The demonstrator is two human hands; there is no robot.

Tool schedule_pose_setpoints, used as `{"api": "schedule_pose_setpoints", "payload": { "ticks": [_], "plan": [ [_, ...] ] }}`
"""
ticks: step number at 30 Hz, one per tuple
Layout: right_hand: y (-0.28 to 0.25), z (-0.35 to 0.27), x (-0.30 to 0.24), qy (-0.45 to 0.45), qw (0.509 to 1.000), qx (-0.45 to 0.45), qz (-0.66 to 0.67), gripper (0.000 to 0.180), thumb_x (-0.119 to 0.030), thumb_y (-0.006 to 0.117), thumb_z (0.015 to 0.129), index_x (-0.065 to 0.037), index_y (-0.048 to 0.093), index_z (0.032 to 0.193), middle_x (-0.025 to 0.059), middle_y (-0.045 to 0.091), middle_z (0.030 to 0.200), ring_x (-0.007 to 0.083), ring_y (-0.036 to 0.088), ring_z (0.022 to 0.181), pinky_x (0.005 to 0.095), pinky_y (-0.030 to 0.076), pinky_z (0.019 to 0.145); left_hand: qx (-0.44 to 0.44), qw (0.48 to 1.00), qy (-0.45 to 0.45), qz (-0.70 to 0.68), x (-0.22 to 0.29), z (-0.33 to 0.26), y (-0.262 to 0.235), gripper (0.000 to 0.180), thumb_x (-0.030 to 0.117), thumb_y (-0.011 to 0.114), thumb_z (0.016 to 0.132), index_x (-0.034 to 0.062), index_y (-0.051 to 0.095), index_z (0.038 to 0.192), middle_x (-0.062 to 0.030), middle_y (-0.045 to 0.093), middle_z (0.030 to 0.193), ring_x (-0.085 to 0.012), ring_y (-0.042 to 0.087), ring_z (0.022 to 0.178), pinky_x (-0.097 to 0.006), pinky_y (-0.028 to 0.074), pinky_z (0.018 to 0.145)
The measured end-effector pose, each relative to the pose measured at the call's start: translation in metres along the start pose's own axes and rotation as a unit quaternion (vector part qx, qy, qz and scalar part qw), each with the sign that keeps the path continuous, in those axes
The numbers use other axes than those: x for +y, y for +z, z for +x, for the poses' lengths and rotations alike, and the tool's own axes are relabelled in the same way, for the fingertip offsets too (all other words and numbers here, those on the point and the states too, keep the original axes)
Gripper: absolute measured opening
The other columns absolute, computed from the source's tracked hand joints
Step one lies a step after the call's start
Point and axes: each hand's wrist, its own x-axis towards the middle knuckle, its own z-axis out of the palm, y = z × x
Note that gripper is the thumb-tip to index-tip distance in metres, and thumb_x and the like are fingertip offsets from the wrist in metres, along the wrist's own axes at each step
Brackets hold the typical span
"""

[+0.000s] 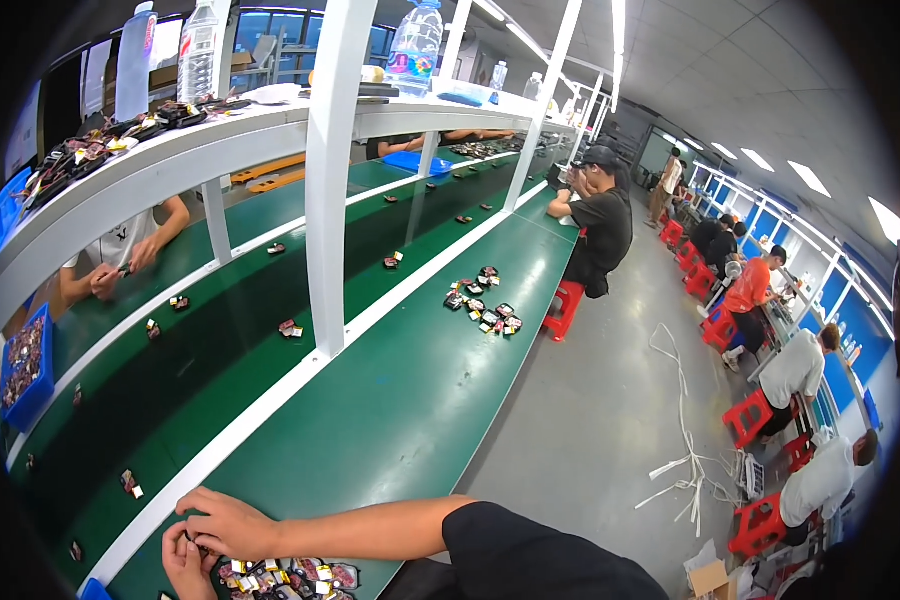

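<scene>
At the lower left, my right hand (235, 527) reaches across from a black sleeve, its fingers curled over a small dark part (202, 547). My left hand (183, 568) is closed on the same part from below, and the fingers of both hands meet around it. Most of that part is hidden, so its exact kind does not show. Just right of my hands, on the green bench (370, 430), lies a pile of small black electronic modules (290, 578) with yellow-and-white tabs and reddish wires.
A second cluster of modules (482, 302) lies farther up the bench. Left of a white rail, more are scattered along the dark green conveyor (220, 375). A white post (328, 180) rises beside it. Across stands a blue bin (28, 370) near another worker's hands. A co-worker (602, 225) sits farther along.
</scene>
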Motion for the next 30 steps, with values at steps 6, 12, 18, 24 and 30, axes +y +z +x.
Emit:
{"api": "schedule_pose_setpoints", "payload": {
  "ticks": [6,12,18,24,30],
  "plan": [
    [-0.003,-0.003,-0.002,-0.029,0.996,0.013,-0.088,0.013,-0.008,0.068,0.075,-0.001,0.06,0.083,0.0119,0.053,0.11,0.0303,0.053,0.101,0.04,0.047,0.083,0.011,1.0,-0.016,-0.004,0.005,0.001,0.011,0.028,0.01,0.05,0.097,0.005,0.045,0.124,-0.0065,0.062,0.108,-0.0122,0.064,0.091,-0.024,0.057,0.072],
    [0.001,-0.001,-0.011,0.017,0.997,-0.036,-0.067,0.019,-0.012,0.066,0.077,-0.001,0.06,0.091,0.0114,0.055,0.107,0.0297,0.056,0.097,0.0406,0.051,0.079,0.04,0.999,-0.015,-0.012,0.006,-0.005,0.006,0.03,0.01,0.053,0.095,0.0045,0.046,0.124,-0.0071,0.063,0.107,-0.0127,0.065,0.088,-0.023,0.056,0.069],
    [-0.013,-0.008,-0.005,0.011,0.99,-0.01,-0.142,0.025,-0.012,0.071,0.079,-0.004,0.065,0.102,0.014,0.061,0.111,0.0324,0.059,0.102,0.0402,0.051,0.087,0.005,0.998,-0.051,-0.034,0.023,-0.001,0.029,0.029,0.002,0.052,0.093,-0.0002,0.052,0.121,-0.01,0.064,0.111,-0.0145,0.065,0.093,-0.025,0.056,0.077],
    [0.003,0.006,-0.016,0.008,0.994,-0.016,-0.11,0.019,-0.005,0.073,0.076,-0.004,0.068,0.095,0.0106,0.062,0.1,0.0277,0.063,0.091,0.035,0.052,0.078,-0.012,0.998,-0.031,-0.056,0.015,-0.008,0.003,0.028,0.007,0.052,0.097,-0.0001,0.049,0.124,-0.0102,0.062,0.115,-0.0164,0.063,0.102,-0.031,0.057,0.083],
    [0.003,0.007,-0.011,0.078,0.996,-0.017,-0.041,0.014,-0.001,0.071,0.08,0.0,0.068,0.094,0.0119,0.063,0.099,0.0197,0.066,0.081,0.0275,0.056,0.067,0.01,0.999,-0.039,-0.02,0.018,-0.009,0.005,0.027,0.008,0.053,0.097,0.0014,0.052,0.123,-0.0068,0.064,0.115,-0.0108,0.061,0.1,-0.023,0.054,0.077]
  ]
}}
